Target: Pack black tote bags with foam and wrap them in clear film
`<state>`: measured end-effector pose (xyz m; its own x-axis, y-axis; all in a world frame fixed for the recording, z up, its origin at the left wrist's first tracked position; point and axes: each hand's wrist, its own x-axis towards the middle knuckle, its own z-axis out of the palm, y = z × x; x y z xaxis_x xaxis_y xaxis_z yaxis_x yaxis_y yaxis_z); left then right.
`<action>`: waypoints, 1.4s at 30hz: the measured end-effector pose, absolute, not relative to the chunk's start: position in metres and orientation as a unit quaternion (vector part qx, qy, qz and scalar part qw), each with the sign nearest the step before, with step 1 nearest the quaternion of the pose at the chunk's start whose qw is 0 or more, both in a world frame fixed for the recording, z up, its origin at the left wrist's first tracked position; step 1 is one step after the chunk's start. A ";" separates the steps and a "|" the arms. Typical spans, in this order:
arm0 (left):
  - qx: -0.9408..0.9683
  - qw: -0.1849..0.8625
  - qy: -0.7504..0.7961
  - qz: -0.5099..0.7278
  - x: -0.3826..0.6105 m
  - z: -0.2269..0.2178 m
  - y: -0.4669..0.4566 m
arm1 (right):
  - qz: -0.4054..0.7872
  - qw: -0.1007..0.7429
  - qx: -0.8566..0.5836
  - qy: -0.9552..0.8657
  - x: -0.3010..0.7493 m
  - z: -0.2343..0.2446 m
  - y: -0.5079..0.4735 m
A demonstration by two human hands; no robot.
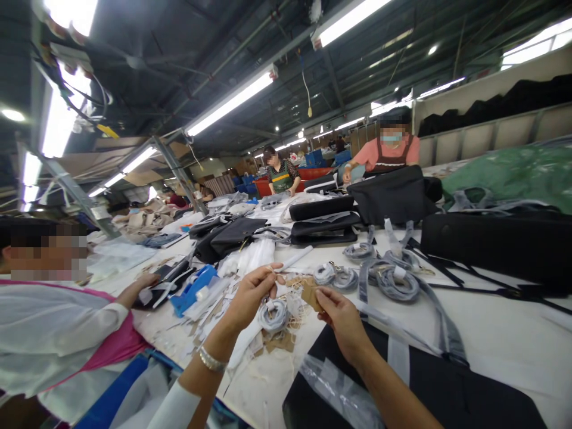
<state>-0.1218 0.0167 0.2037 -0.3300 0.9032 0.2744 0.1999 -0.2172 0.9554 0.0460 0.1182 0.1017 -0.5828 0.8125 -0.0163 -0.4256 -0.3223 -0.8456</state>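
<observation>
My left hand point(255, 292), a bracelet at its wrist, is closed in a pinch on what looks like a thin pale string point(277, 272). Between the thumb and fingers of my right hand point(342, 316) is a small brown cardboard tag point(311, 296). Below and between my hands lie a coiled, plastic-wrapped strap point(273, 316) and a loose heap of tag strings point(295, 305). More brown tags point(279, 341) lie under the coil. Under my right forearm is a flat black bag point(447, 381) with clear plastic point(339, 387) on it.
More wrapped strap coils point(395, 283) lie ahead on the white table point(500, 333). Black bags point(388, 196) stand at the back right. A blue tape dispenser point(193, 291) is left of my hands. A co-worker point(58, 333) sits close at left; two others point(282, 173) work across the table.
</observation>
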 end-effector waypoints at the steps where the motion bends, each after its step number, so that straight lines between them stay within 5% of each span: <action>1: 0.476 0.313 0.521 0.636 -0.119 0.206 0.018 | 0.787 0.387 -0.222 -0.427 0.045 0.102 0.117; 7: 0.375 0.361 0.397 0.756 -0.101 0.218 0.036 | 0.778 0.338 -0.181 -0.497 0.043 0.101 0.114; 13: 0.456 0.369 0.503 0.635 -0.074 0.216 0.056 | 0.576 0.505 -0.159 -0.623 0.061 0.115 0.120; 23: 0.558 0.297 0.505 0.588 -0.043 0.198 0.103 | 0.600 0.474 -0.234 -0.601 0.111 0.158 0.154; 28: 0.677 0.184 0.600 0.384 -0.041 0.144 0.129 | 0.402 0.502 -0.370 -0.670 0.157 0.172 0.174; 32: 0.759 0.162 0.581 0.245 -0.027 0.111 0.141 | 0.273 0.442 -0.415 -0.748 0.168 0.165 0.186; 42: 0.853 0.098 0.506 0.088 0.007 0.105 0.178 | 0.246 0.496 -0.451 -0.700 0.173 0.158 0.196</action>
